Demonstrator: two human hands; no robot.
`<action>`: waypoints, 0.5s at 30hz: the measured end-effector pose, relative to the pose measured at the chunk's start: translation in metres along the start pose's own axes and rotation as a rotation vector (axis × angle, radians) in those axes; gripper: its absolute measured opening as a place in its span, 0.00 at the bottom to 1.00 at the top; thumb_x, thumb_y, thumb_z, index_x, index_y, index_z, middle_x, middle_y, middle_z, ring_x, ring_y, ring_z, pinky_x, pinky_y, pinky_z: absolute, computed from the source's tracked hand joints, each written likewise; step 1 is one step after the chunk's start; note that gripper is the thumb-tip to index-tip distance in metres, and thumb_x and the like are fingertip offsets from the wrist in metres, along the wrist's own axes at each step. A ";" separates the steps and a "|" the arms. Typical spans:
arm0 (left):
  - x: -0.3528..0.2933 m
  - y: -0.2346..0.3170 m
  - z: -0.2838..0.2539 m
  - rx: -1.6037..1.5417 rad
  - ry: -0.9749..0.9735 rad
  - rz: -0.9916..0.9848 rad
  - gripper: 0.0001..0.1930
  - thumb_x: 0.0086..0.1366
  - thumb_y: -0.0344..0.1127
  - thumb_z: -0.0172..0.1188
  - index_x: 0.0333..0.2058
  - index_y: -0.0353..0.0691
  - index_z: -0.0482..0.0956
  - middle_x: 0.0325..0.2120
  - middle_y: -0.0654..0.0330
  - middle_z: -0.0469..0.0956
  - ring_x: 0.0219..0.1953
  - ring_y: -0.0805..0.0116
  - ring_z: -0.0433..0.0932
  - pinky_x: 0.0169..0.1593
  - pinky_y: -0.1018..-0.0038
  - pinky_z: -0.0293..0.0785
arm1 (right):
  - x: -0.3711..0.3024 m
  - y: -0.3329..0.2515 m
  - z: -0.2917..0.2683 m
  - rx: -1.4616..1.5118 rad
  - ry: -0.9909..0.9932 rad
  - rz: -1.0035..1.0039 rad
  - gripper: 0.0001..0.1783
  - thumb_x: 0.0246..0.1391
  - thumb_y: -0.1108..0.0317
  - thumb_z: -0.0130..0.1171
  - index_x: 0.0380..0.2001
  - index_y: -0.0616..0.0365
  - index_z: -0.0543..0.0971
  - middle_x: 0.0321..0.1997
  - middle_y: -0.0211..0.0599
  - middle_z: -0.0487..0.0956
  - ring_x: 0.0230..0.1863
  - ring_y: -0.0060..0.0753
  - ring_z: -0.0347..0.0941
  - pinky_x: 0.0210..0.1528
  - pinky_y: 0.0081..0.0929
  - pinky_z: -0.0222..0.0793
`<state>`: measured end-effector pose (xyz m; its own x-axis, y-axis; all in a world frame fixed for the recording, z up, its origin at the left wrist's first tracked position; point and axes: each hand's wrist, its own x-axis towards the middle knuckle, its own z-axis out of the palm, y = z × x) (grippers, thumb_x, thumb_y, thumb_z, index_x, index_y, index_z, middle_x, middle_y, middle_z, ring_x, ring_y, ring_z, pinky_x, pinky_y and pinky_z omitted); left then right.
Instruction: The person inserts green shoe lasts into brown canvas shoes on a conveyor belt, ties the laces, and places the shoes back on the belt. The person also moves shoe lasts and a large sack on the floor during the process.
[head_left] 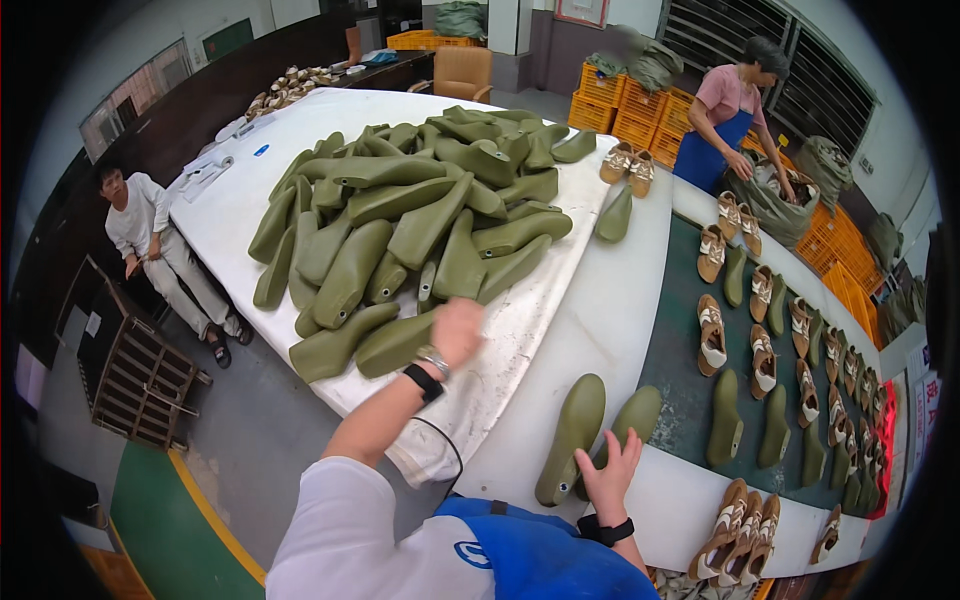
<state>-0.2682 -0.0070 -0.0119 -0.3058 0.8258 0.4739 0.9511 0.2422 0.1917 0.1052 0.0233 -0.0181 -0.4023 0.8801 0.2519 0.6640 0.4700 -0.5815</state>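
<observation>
My left hand, a little blurred, reaches to the near edge of a large pile of green shoe lasts. Its fingers are hidden, so I cannot tell whether it grips one. Close beside it lies a green shoe last. On the white tabletop nearer my body, two more lasts lie side by side, the left last and the right last. My right hand is open with fingers spread, at the near end of the right one and partly covering it.
A dark green belt to the right carries rows of brown-and-white shoes and lasts. Several shoes stand at its near edge. A co-worker handles a sack at far right; another person sits at left.
</observation>
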 end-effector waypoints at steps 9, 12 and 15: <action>-0.068 -0.092 -0.019 -0.206 -0.560 -0.515 0.45 0.40 0.60 0.68 0.55 0.43 0.64 0.50 0.45 0.68 0.51 0.49 0.70 0.54 0.61 0.67 | -0.002 -0.005 0.008 -0.124 0.058 -0.140 0.20 0.40 0.54 0.69 0.33 0.57 0.81 0.46 0.40 0.74 0.60 0.59 0.57 0.59 0.53 0.55; -0.081 -0.046 -0.027 -0.529 -0.724 -0.406 0.45 0.44 0.57 0.67 0.56 0.37 0.61 0.45 0.42 0.72 0.48 0.50 0.73 0.53 0.65 0.69 | -0.003 -0.003 0.008 -0.127 0.057 -0.144 0.18 0.41 0.54 0.68 0.30 0.56 0.81 0.42 0.38 0.75 0.59 0.59 0.57 0.59 0.52 0.55; -0.089 -0.002 -0.032 -0.588 -0.883 -0.368 0.44 0.47 0.57 0.66 0.57 0.38 0.59 0.43 0.43 0.75 0.46 0.51 0.75 0.51 0.66 0.70 | -0.003 -0.002 0.007 -0.133 0.049 -0.151 0.17 0.41 0.54 0.68 0.29 0.56 0.81 0.40 0.38 0.76 0.58 0.58 0.58 0.59 0.51 0.55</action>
<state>-0.2441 -0.0970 -0.0272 -0.2034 0.8816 -0.4259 0.5696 0.4604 0.6809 0.1003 0.0196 -0.0235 -0.4747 0.7996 0.3678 0.6771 0.5987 -0.4278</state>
